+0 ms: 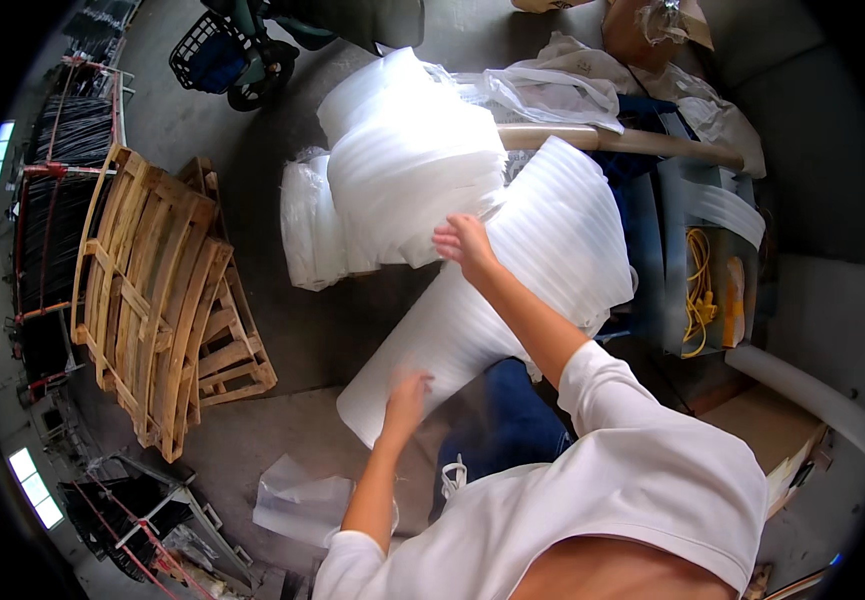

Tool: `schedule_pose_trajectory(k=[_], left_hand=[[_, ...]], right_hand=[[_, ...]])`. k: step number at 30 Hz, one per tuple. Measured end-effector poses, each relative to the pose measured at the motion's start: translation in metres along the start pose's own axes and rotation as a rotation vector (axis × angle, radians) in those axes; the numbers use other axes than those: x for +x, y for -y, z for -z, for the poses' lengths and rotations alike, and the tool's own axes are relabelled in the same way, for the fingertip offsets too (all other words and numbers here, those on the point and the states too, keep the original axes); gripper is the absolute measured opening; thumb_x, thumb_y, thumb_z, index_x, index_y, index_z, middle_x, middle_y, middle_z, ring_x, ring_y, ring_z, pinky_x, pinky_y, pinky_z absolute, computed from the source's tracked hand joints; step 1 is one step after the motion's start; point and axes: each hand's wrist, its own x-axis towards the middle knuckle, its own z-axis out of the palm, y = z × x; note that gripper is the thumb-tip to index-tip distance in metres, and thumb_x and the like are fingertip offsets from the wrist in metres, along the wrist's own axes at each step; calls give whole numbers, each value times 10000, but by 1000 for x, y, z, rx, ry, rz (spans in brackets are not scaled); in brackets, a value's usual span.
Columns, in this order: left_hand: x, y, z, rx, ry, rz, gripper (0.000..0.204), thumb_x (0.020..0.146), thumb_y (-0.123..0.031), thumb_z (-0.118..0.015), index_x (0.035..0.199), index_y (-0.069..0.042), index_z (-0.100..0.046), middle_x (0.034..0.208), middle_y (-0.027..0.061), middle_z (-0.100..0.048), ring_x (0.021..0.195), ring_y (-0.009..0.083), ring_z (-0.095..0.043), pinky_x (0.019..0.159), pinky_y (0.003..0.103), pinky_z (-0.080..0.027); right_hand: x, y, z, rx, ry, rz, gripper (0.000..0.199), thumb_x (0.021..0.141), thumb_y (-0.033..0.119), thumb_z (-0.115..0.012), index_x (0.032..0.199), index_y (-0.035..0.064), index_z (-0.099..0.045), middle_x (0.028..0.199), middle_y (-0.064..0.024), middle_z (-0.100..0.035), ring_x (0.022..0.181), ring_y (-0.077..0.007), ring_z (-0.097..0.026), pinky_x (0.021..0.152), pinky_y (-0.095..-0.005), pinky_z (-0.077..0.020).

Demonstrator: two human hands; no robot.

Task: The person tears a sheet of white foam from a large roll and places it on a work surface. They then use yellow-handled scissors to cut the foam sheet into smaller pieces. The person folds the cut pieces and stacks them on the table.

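Observation:
A long white foam sheet roll [512,270] lies slantwise in front of me, its near end low on the left. My left hand [408,402] is at that near end, its fingers smeared by motion; whether it presses on the foam I cannot tell. Farther up, my right hand [464,243] is over the roll's left edge, fingers stretched out and nothing in them. Just beyond it stands a thick white foam bundle [412,165], with a smaller plastic-wrapped roll [310,222] on its left.
Wooden pallets [152,290] lean at the left. A grey open bin [687,300] holding a yellow cord [696,290] stands at the right. A long cardboard tube [642,142] lies behind the roll. A clear plastic sheet [302,500] is on the floor; a wheeled vehicle with a basket [202,62] stands farther back.

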Motion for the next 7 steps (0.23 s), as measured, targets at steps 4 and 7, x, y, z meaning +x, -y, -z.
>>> schedule_pose_trajectory(k=[4, 7], left_hand=[[-175, 95, -4, 430, 364, 240, 206, 777, -123, -441, 937, -78, -562, 922, 179, -552, 902, 327, -538, 731, 409, -431], [-229, 242, -6, 550, 755, 281, 253, 769, -270, -500, 902, -85, -610, 1024, 158, -571, 904, 314, -564, 701, 447, -457]], right_hand=[[-167, 62, -17, -126, 486, 290, 162, 860, 185, -436, 939, 50, -478, 731, -38, -540, 669, -104, -509, 603, -218, -408], [-322, 115, -51, -275, 838, 904, 147, 853, 75, -359, 856, 17, -494, 673, -70, -544, 579, -139, -476, 569, -248, -390]])
